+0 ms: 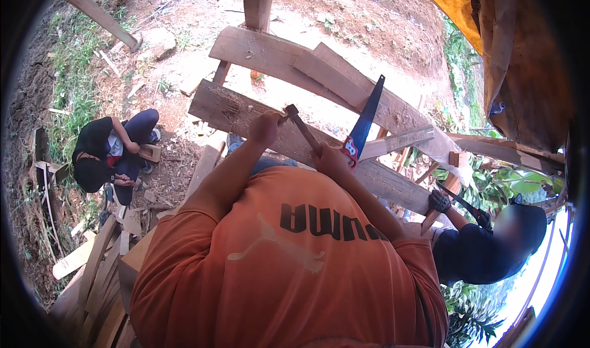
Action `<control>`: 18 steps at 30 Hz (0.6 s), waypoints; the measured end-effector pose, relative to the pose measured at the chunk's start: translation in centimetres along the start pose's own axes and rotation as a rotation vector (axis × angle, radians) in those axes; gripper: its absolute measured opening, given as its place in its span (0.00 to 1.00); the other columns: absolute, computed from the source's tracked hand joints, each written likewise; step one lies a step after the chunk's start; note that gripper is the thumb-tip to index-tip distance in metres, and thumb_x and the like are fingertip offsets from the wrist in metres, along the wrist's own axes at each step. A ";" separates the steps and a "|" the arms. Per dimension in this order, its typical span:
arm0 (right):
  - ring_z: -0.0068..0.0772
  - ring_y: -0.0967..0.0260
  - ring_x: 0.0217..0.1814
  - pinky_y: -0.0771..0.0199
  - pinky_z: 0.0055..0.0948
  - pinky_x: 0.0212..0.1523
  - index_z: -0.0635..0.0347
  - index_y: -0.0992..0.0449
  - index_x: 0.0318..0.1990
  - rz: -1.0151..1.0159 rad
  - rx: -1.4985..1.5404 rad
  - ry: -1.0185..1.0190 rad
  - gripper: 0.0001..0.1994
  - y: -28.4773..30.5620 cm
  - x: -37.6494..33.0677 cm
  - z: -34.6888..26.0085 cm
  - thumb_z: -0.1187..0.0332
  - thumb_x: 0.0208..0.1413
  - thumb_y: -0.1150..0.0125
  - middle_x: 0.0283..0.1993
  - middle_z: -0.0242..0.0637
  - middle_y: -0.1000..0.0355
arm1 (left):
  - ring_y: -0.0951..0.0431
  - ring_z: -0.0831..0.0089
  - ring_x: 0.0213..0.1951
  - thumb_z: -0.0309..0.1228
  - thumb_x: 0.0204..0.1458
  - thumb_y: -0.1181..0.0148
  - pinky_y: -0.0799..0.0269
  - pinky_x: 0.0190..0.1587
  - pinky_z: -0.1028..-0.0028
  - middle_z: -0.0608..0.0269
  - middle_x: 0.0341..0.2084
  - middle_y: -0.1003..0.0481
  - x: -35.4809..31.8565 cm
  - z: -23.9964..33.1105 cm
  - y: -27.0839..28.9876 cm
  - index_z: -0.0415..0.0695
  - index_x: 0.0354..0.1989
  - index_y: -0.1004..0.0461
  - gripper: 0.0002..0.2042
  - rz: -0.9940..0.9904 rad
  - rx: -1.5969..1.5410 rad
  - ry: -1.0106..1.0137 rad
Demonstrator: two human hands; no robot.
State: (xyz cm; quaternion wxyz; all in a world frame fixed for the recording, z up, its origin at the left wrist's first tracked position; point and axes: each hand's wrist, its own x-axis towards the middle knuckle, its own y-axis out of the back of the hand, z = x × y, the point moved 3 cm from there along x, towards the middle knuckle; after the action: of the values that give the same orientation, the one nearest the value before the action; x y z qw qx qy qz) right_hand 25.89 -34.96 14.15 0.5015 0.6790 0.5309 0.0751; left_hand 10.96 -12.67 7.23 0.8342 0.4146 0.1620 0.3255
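My right hand [332, 162] is closed round the wooden handle of a hammer [305, 131]. The hammer's dark head is raised toward my left hand, over a rough wooden beam [215, 105]. Bent into a closed grip, my left hand [264, 129] is above that same beam; a small dark tip shows beside its fingers, too little to name. Just beyond my right hand rests a handsaw [367, 117] with a blue blade and a red and white handle, its tip pointing away across the planks.
A second long plank [270, 56] runs behind the beam, with a post [258, 4] at the back. A person [114, 151] crouches at left. At right, another person's gloved hand [439, 202] touches the beam's end. Stacked boards [98, 274] lie at lower left; a tarp [452, 4] hangs upper right.
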 end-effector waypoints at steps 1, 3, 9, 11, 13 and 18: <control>0.68 0.18 0.42 0.21 0.64 0.44 0.60 0.26 0.48 0.001 0.002 0.005 0.20 -0.3 0.1 0.1 0.50 0.72 0.38 0.37 0.57 0.17 | 0.12 0.46 0.41 0.35 0.63 0.31 0.17 0.45 0.49 0.50 0.38 0.14 -0.1 0.1 -0.1 0.45 0.40 0.12 0.08 -0.006 -0.019 0.003; 0.68 0.17 0.42 0.21 0.65 0.45 0.61 0.26 0.47 0.019 0.008 0.003 0.20 0.3 -0.1 -0.3 0.50 0.73 0.38 0.38 0.57 0.17 | 0.12 0.46 0.41 0.35 0.63 0.31 0.17 0.46 0.49 0.49 0.39 0.14 -0.2 0.4 0.0 0.44 0.39 0.14 0.08 -0.018 -0.053 0.008; 0.64 0.15 0.45 0.19 0.60 0.46 0.61 0.20 0.50 -0.081 -0.069 -0.039 0.20 -1.8 0.9 1.3 0.50 0.70 0.34 0.39 0.56 0.16 | 0.13 0.46 0.41 0.37 0.64 0.31 0.17 0.46 0.50 0.48 0.38 0.15 -0.1 -1.4 2.1 0.43 0.39 0.15 0.10 0.015 -0.018 0.065; 0.64 0.15 0.46 0.18 0.59 0.48 0.61 0.20 0.51 -0.147 -0.089 -0.038 0.21 -3.0 0.8 2.0 0.49 0.70 0.34 0.40 0.57 0.15 | 0.12 0.47 0.41 0.36 0.64 0.31 0.17 0.46 0.52 0.49 0.38 0.15 0.0 -0.9 3.4 0.43 0.41 0.15 0.09 0.089 -0.050 0.051; 0.65 0.15 0.46 0.18 0.58 0.49 0.61 0.20 0.52 -0.182 -0.067 -0.020 0.21 -3.8 0.4 2.8 0.49 0.70 0.34 0.40 0.58 0.15 | 0.12 0.48 0.42 0.34 0.63 0.30 0.17 0.47 0.53 0.50 0.38 0.15 -0.1 -0.8 5.5 0.42 0.43 0.15 0.09 0.167 -0.077 0.048; 0.66 0.16 0.44 0.21 0.59 0.46 0.62 0.21 0.50 -0.054 0.048 0.016 0.21 -1.5 0.9 -1.6 0.49 0.70 0.34 0.38 0.59 0.16 | 0.12 0.52 0.45 0.30 0.62 0.29 0.16 0.48 0.55 0.51 0.41 0.14 -1.1 -4.3 11.2 0.40 0.44 0.14 0.08 0.304 -0.012 0.220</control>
State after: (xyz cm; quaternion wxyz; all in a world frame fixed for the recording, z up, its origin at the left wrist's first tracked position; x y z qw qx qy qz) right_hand 24.26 -33.42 13.39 0.4826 0.6756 0.5548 0.0542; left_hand 3.25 -5.96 13.59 0.7550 0.3912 0.1858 0.4924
